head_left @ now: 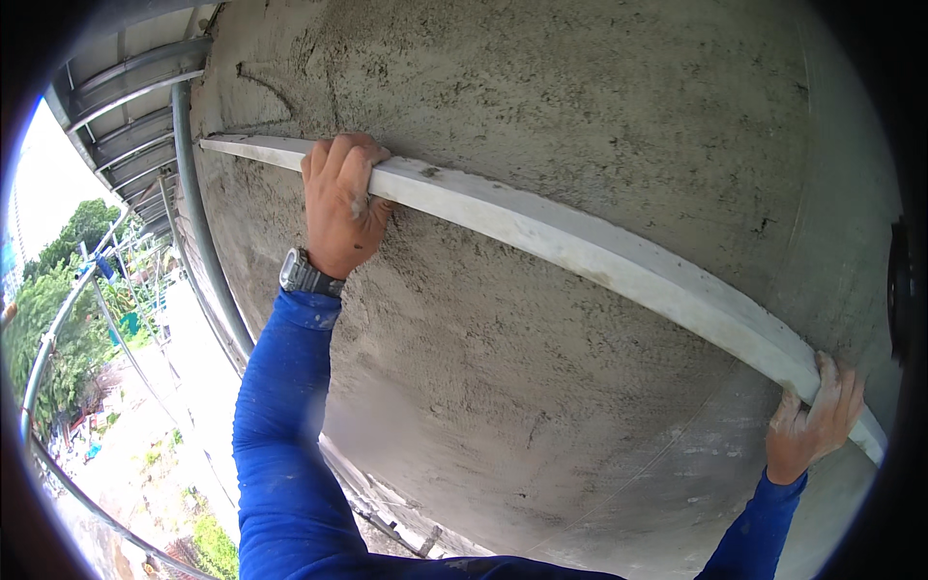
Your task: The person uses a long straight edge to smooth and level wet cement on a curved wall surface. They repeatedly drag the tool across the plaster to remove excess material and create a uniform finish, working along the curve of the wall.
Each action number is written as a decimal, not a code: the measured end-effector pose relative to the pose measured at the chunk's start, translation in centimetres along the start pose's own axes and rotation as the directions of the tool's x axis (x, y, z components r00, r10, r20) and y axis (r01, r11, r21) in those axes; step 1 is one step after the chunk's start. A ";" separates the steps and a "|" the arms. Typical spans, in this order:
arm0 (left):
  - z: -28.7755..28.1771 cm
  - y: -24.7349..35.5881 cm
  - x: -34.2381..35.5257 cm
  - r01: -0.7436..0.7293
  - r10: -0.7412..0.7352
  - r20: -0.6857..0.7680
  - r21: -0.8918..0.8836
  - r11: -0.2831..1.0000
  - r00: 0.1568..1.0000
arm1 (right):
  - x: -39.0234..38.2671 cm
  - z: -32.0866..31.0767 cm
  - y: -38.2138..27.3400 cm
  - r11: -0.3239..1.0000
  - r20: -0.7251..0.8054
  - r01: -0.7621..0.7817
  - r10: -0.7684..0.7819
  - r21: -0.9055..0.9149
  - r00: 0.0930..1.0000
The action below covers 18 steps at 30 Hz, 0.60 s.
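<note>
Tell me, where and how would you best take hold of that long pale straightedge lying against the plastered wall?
Grip the straightedge near both ends, probably from below, fingers hooked over its top edge. It is long, narrow and lies flat and slanted on the rough wet plaster wall, so one middle grip would likely let it pivot. The left hand and right hand hold it this way, spread wide.

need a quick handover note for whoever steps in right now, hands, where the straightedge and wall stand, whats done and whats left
Left hand: closed over the long pale straightedge near its left end, wristwatch on that wrist.
Right hand: gripping the same straightedge near its right end, lower down.
Straightedge: pressed flat against the grey plastered wall, slanting down to the right.
Done: the wall is coated with wet-looking plaster.
Left: the surface looks rough and pitted above and below the straightedge, so levelling seems unfinished.
Note: scaffold pipes stand at the left edge, with trees and ground far below.
</note>
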<state>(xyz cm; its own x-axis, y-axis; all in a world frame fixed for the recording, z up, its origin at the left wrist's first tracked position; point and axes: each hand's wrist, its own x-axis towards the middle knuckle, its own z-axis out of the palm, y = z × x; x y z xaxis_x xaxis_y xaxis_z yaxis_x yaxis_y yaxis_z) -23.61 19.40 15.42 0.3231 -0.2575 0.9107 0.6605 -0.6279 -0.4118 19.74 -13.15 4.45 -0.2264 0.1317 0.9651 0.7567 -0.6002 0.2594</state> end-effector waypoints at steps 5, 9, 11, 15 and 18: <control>-0.3 8.5 1.1 0.022 -0.021 0.047 -0.026 0.999 0.999 | -6.7 -0.4 7.1 1.000 0.005 -0.023 0.023 -0.008 1.000; -0.1 15.7 1.4 0.037 -0.030 0.078 -0.084 0.996 0.996 | -12.5 -1.0 13.2 0.998 0.079 -0.063 0.064 -0.005 0.995; -0.1 20.1 1.7 0.045 -0.027 0.125 -0.140 0.989 0.992 | -16.5 -1.1 17.2 0.997 0.117 -0.080 0.081 -0.018 0.990; 1.4 27.1 1.3 0.030 0.004 0.153 -0.218 0.976 0.988 | -21.2 -2.1 21.6 0.992 0.121 -0.125 0.128 -0.029 0.984; -0.8 25.5 2.6 0.016 0.023 0.195 -0.197 0.980 0.980 | -19.8 -1.7 21.1 0.988 0.118 -0.155 0.153 0.008 0.981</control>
<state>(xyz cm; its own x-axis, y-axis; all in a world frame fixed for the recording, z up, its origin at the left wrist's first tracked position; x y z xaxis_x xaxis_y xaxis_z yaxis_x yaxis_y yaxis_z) -6.42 2.08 7.34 0.4642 -0.1234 0.8771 0.5190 -0.7646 -0.3823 39.12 -29.73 -9.22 -0.0343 0.1307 0.9908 0.7873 -0.6072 0.1073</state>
